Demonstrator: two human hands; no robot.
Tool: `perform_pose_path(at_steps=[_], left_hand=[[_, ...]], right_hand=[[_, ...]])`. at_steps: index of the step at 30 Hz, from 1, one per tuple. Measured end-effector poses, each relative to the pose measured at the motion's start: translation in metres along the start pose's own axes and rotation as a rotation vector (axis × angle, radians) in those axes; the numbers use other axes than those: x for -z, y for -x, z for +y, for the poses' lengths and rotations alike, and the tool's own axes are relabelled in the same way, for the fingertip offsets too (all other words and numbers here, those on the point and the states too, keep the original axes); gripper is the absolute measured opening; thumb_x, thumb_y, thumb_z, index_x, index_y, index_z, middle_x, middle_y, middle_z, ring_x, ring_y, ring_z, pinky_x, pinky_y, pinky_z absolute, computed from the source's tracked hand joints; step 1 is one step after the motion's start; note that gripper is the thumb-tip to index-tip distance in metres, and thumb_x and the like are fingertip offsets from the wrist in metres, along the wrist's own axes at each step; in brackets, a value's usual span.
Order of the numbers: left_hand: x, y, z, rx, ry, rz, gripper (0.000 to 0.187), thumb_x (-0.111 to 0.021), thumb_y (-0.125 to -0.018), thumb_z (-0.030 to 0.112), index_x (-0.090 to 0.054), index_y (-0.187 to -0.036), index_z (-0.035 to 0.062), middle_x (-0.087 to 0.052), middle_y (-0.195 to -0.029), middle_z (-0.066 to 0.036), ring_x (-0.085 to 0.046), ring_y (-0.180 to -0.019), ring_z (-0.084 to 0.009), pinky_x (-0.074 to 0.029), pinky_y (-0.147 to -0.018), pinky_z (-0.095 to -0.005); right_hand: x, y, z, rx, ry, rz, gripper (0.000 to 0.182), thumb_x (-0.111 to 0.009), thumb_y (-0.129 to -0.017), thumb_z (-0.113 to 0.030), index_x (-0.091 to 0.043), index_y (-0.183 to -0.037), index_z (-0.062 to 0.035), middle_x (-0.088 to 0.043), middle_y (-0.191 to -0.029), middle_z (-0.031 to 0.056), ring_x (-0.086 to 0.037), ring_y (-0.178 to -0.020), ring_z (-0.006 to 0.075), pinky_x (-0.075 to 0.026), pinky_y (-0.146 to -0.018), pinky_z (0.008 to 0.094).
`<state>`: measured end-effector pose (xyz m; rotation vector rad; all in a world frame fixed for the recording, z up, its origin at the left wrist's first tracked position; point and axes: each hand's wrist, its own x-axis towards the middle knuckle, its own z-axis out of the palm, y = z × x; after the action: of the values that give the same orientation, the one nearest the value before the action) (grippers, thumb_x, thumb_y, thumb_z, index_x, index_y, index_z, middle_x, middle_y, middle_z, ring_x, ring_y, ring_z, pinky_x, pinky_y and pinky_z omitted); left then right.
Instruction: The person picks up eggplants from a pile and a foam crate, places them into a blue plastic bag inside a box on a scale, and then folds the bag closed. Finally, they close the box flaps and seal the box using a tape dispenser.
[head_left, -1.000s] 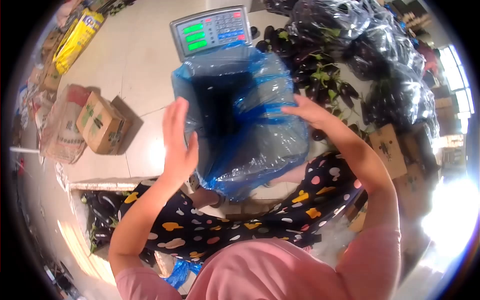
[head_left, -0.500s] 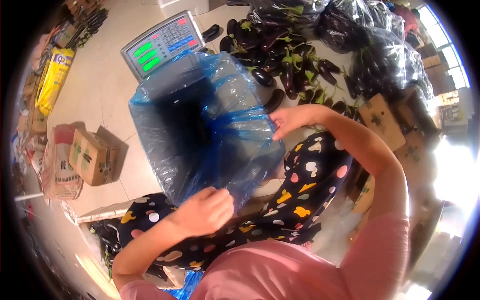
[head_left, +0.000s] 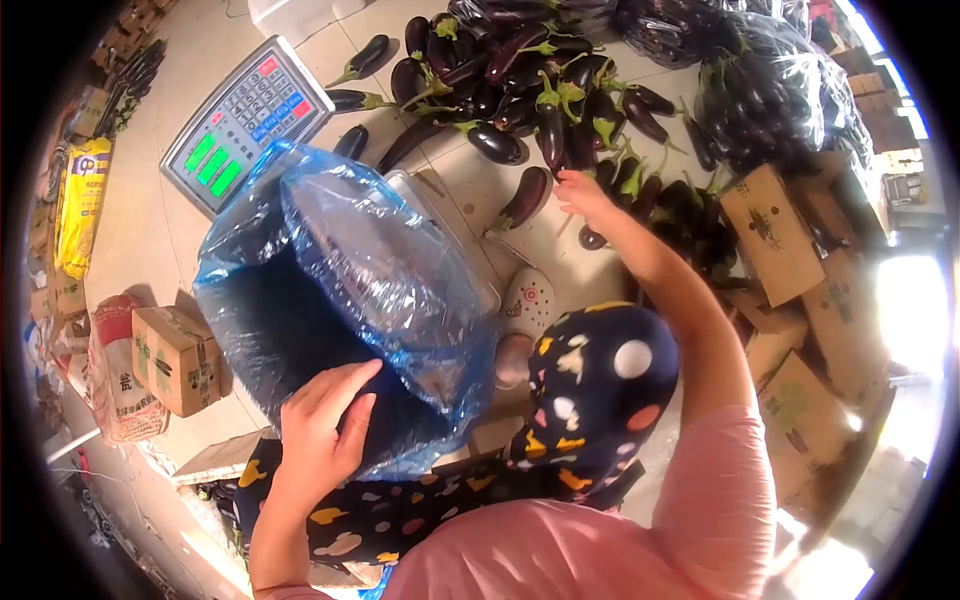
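Observation:
A blue see-through plastic bag (head_left: 385, 270) stands with its mouth wide, spread into a boxy shape with a dark inside. My left hand (head_left: 322, 425) rests at the near rim of the bag, fingers stretched and thumb apart. Out to the right, my right hand (head_left: 588, 198) reaches over the floor with its fingers apart, close beside a single eggplant (head_left: 525, 198). Past it lies a heap of eggplants (head_left: 485, 85) with green stems. Behind the bag is a digital scale (head_left: 250, 120) with lit green displays.
Clear bags packed with eggplants (head_left: 760, 95) stand at the back right. Cardboard boxes (head_left: 775, 235) are stacked on the right. A small carton (head_left: 175, 360) and a woven sack (head_left: 120, 375) sit on the left, near a yellow package (head_left: 83, 205). My shoe (head_left: 528, 303) is beside the bag.
The bag's gathered side has been pulled apart and now gapes. My right hand has left the bag and moved toward the eggplants. My left hand has gone from closed to open at the rim.

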<state>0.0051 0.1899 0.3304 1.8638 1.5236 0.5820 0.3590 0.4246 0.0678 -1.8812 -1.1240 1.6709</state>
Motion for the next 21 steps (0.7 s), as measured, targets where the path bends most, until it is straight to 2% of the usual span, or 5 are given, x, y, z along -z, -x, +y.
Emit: perform_pose_path(at_steps=[4,9,11,16,21], left_hand=[[-0.006,-0.022,0.002,-0.086,-0.038,-0.073,0.034,-0.052,-0.078,-0.007,-0.058,-0.111,-0.0018,-0.054,-0.117,-0.021,-0.055,-0.103,-0.0362,-0.045,-0.086,-0.0373],[-0.012,-0.041,-0.003,-0.223,0.011,-0.087,0.034,-0.052,-0.073,-0.010,-0.060,-0.106,-0.0036,-0.055,-0.116,-0.024,-0.056,-0.101,-0.0398,-0.046,-0.086,-0.0419],[-0.013,-0.043,-0.006,-0.190,0.086,-0.067,0.033,-0.052,-0.074,-0.009,-0.060,-0.106,-0.0038,-0.056,-0.115,-0.024,-0.057,-0.100,-0.0396,-0.046,-0.086,-0.0420],[-0.009,-0.041,-0.004,-0.109,0.142,-0.025,0.030,-0.058,-0.076,-0.002,-0.059,-0.106,-0.0063,-0.056,-0.115,-0.026,-0.059,-0.101,-0.0352,-0.048,-0.086,-0.0370],[-0.001,-0.029,-0.007,-0.157,0.079,0.121,0.034,-0.059,-0.073,-0.008,-0.058,-0.107,-0.0060,-0.055,-0.116,-0.024,-0.058,-0.105,-0.0348,-0.048,-0.088,-0.0389]], right_hand=[[-0.013,-0.060,0.028,0.078,-0.201,0.221,0.069,-0.068,-0.076,-0.017,-0.034,-0.134,-0.0028,-0.047,-0.124,0.0142,-0.049,-0.110,0.0245,-0.044,-0.088,0.0349],[-0.030,-0.116,0.018,0.071,-0.337,0.483,0.086,-0.077,-0.070,-0.015,-0.024,-0.137,-0.0008,-0.054,-0.113,0.0125,-0.057,-0.094,0.0198,-0.048,-0.082,0.0347],[-0.028,-0.106,0.003,-0.017,-0.398,0.391,0.089,-0.078,-0.069,-0.014,-0.023,-0.137,0.0006,-0.056,-0.110,0.0111,-0.059,-0.089,0.0192,-0.050,-0.079,0.0337],[-0.016,-0.072,0.000,0.005,-0.797,-0.094,0.032,-0.070,-0.079,-0.019,-0.056,-0.101,-0.0007,-0.063,-0.093,0.0094,-0.061,-0.077,0.0186,-0.052,-0.066,0.0290],[-0.017,0.020,-0.044,0.152,-0.553,-0.470,0.031,-0.062,-0.085,-0.030,-0.058,-0.098,-0.0017,-0.062,-0.082,0.0056,-0.059,-0.068,0.0125,-0.048,-0.057,0.0226]])
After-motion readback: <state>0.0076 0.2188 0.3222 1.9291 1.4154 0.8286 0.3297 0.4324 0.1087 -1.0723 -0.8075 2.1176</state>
